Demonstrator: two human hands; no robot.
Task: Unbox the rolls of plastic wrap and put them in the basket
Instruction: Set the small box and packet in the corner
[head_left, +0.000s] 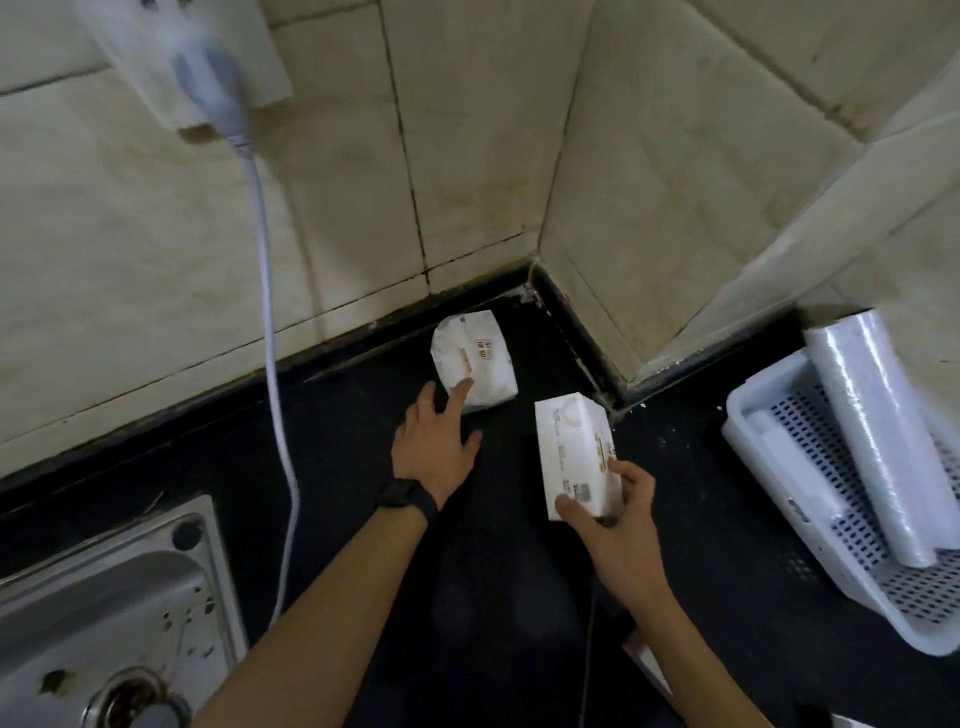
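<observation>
My right hand (615, 512) grips the near end of a long white box (574, 452), held tilted above the black counter. A second white package (475, 366) lies on the counter near the wall corner. My left hand (436, 444) is spread open, its index fingertip touching that package's near edge. At the right stands a white perforated basket (779, 483) with a roll of plastic wrap (878, 441) leaning in it, one end sticking up over the far rim.
A steel sink (104, 613) sits at the lower left. A white cable (275, 364) hangs from a wall socket (192, 62) down to the black counter (363, 519). Tiled walls meet in a corner behind the package.
</observation>
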